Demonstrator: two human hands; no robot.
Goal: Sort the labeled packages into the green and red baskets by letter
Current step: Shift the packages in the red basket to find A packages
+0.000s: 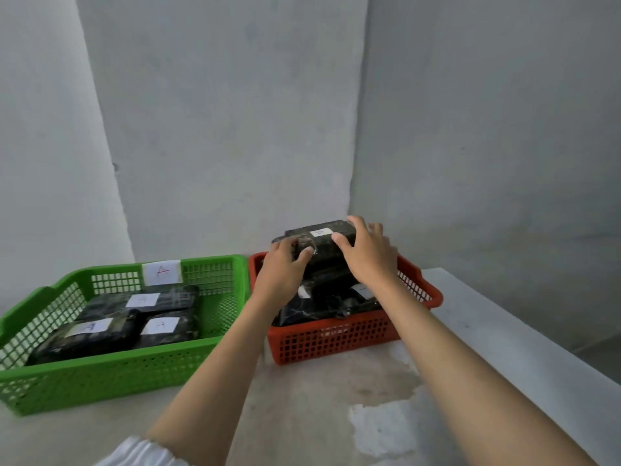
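Left hand (285, 260): grips the black package (322, 245) at its left end.
Right hand (368, 255): grips its right end.
Package position: above the red basket (336, 341).

The green basket (111, 368) and red basket (336, 341) look like plastic with little holes, the black packages (100, 334) have shiny wrap and paper labels (160, 325), and the table (336, 415) looks rough and patchy.

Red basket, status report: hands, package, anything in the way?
Left hand and right hand both grip a black wrapped package with white label over the red plastic basket. Other black packages piled beneath. Nothing blocking.
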